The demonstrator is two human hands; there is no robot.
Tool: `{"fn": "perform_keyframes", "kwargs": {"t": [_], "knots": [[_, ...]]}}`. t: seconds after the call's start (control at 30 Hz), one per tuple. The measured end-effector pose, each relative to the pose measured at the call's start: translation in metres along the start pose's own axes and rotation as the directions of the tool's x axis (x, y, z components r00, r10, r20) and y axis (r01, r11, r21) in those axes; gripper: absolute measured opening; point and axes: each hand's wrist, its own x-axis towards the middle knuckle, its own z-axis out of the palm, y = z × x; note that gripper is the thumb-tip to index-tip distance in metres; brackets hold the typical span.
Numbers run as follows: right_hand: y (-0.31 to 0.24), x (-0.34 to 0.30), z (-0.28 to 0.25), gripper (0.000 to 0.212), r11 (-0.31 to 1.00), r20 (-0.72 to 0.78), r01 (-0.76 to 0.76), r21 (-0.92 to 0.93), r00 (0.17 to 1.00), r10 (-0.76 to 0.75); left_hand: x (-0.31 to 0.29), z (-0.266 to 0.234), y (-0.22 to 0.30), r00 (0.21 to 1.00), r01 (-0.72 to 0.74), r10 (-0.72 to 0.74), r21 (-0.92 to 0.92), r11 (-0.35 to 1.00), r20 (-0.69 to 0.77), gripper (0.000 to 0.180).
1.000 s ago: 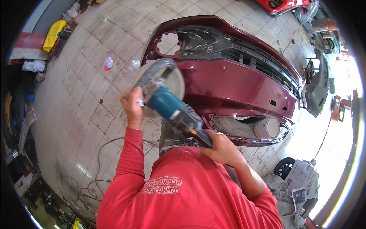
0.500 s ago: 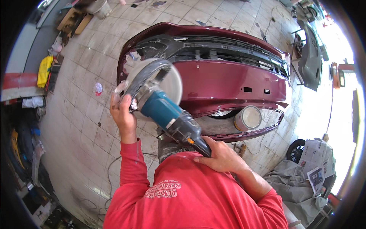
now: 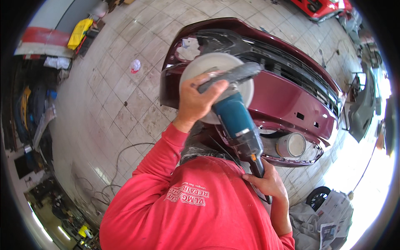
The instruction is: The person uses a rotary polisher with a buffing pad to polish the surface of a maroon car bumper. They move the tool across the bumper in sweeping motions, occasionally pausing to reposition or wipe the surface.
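Head camera, as relayed to me: a teal-and-black power polisher (image 3: 235, 114) with a round white pad (image 3: 200, 64) overlaps the left part of a glossy maroon car bumper (image 3: 271, 91) in the garage. Half a second ago I saw the tool tilted further left, toward the bumper's end; since then it has swung rightward, the camera's own view shifting too. I judge that this brings the pad over more of the painted face. The left hand (image 3: 198, 98) grips one end of the dark curved front handle (image 3: 243, 71); the right hand (image 3: 268, 181) clasps the black rear grip (image 3: 257, 168). Hidden from me are the pad's underside and the fingers curled beneath. Contact with the paint, or spin, I cannot tell.
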Motion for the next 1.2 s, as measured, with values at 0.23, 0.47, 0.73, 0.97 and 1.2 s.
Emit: {"fn": "perform_keyframes", "kwargs": {"t": [0.23, 0.47, 0.73, 0.97, 1.2], "knots": [[-0.07, 0.101, 0.072, 0.06, 0.954, 0.154, 0.215, -0.207, 0.97, -0.186, -0.018, -0.155, -0.098, 0.89, 0.125, -0.206, -0.218, 0.968, -0.406, 0.019], [-0.104, 0.146, 0.105, 0.064, 0.915, 0.248, 0.237, -0.327, 0.956, -0.159, -0.037, -0.221, -0.161, 0.795, 0.08, -0.273, -0.353, 0.932, -0.541, 0.022], [-0.077, 0.067, 0.017, 0.058, 0.929, 0.193, 0.132, -0.345, 0.979, -0.067, -0.039, -0.102, -0.054, 0.911, 0.012, -0.034, -0.055, 0.998, -0.411, 0.028], [-0.081, 0.015, -0.027, 0.048, 0.91, -0.002, -0.248, -0.333, 0.965, 0.262, -0.027, -0.055, -0.037, 0.94, 0.009, -0.051, -0.127, 0.992, -0.337, 0.039], [-0.148, 0.101, 0.039, 0.055, 0.857, 0.256, 0.032, -0.514, 0.96, 0.117, -0.034, -0.147, -0.101, 0.87, 0.063, -0.174, -0.245, 0.967, -0.462, 0.033]]}}
